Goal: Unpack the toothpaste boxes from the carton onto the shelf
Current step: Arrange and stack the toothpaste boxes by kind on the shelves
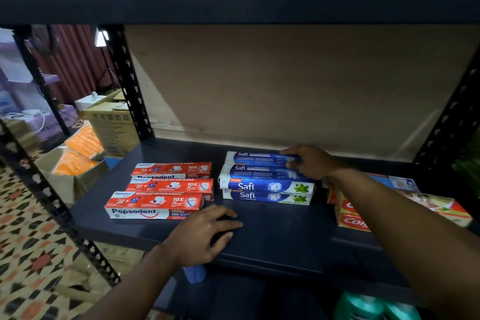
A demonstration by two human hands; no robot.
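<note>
We see the right hand reaching deep over the shelf, its fingers curled round the right end of the rearmost Safi box, a long, slim, glossy blue-and-white cardboard pack lying flat. Just in front of that grip, three more Safi boxes lie packed against it, the front two printed with green mint leaves. Left of the grip, across a narrow gap, three red-and-white Pepsodent boxes lie flat in a staggered row. Right of it, under the forearm, red Colgate boxes are stacked. Nearer us than the grip, the left hand rests on the smooth dark board, fingers loosely bent, holding nothing. Behind the grip stands a matte brown back panel, and perforated black steel uprights frame the bay. Far left, on a patterned floor, an open carton holds orange packs.
</note>
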